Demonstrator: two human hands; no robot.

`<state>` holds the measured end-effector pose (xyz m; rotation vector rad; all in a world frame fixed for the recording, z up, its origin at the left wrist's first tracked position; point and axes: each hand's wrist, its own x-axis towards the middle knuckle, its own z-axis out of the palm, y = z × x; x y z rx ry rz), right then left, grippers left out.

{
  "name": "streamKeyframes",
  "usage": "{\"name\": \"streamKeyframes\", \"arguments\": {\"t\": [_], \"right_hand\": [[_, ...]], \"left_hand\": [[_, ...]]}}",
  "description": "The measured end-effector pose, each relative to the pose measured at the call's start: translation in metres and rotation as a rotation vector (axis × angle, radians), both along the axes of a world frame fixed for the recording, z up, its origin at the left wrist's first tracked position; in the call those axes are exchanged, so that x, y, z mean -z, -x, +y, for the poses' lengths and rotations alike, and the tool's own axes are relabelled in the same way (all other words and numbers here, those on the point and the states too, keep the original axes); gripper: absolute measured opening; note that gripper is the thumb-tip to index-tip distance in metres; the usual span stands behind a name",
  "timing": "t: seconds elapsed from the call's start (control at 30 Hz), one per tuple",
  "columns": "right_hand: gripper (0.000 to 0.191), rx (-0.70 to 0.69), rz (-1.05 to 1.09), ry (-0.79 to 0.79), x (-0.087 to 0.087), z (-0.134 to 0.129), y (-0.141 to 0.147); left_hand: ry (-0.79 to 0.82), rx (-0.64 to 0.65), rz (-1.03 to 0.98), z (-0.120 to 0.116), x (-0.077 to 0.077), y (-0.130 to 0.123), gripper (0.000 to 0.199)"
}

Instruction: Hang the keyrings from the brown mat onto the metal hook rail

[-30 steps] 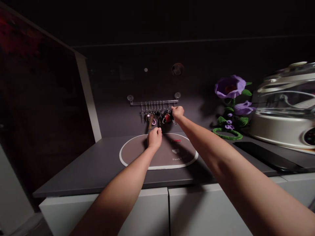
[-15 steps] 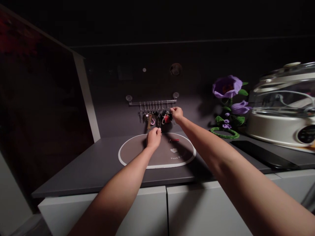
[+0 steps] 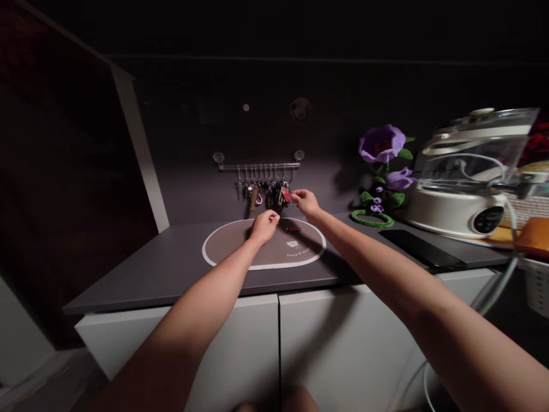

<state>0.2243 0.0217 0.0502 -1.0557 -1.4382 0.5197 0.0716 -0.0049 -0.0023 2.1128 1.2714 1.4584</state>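
Observation:
A clear rail (image 3: pixel 259 166) with hooks is fixed to the dark wall by two suction cups, and several keys (image 3: pixel 270 189) on rings hang from it. A red key tag (image 3: pixel 286 195) hangs at the row's right end. Just right of it is my right hand (image 3: pixel 306 203), its fingers bent and slightly apart with nothing visible in them. My left hand (image 3: pixel 265 226) is lower, over the oval mat (image 3: pixel 231 246), with thumb and fingers pressed together. Anything inside that pinch is too small to make out. A small red item (image 3: pixel 294 229) lies on the mat.
Purple artificial flowers (image 3: pixel 381 144) with a green ring base stand to the right. Beyond them is a white appliance (image 3: pixel 450 212) with a clear cover and a cable. A black flat device (image 3: pixel 422 249) lies near the front edge of the dark counter (image 3: pixel 141 274).
My right hand has drawn slightly away from the hook row's right end, and its fingers have loosened. My left hand stays low over the mat, still pinched. The view has shifted to the right.

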Motion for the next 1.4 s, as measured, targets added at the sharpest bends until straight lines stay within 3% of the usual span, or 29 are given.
{"name": "streamKeyframes", "arguments": {"t": [0.17, 0.3, 0.5, 0.87, 1.4], "right_hand": [[0.01, -0.066, -0.069, 0.05, 0.037, -0.023, -0.013], [0.006, -0.02, -0.258, 0.068, 0.052, -0.032, -0.023], [0.008, 0.051, -0.531, 0.065, 0.049, -0.04, -0.017], [0.015, 0.01, -0.663, 0.067, 0.047, -0.037, -0.01], [0.016, 0.004, -0.506, 0.02, 0.045, -0.037, -0.009]], "left_hand": [[0.026, 0.058, 0.084, -0.002, 0.002, -0.002, 0.014], [0.023, 0.08, 0.208, -0.002, 0.004, -0.002, 0.016], [-0.006, 0.116, 0.366, -0.005, 0.005, -0.003, 0.018], [-0.069, 0.06, 0.567, 0.0, 0.005, -0.004, 0.02], [-0.145, 0.001, 0.329, 0.002, 0.002, -0.003, 0.016]]}}
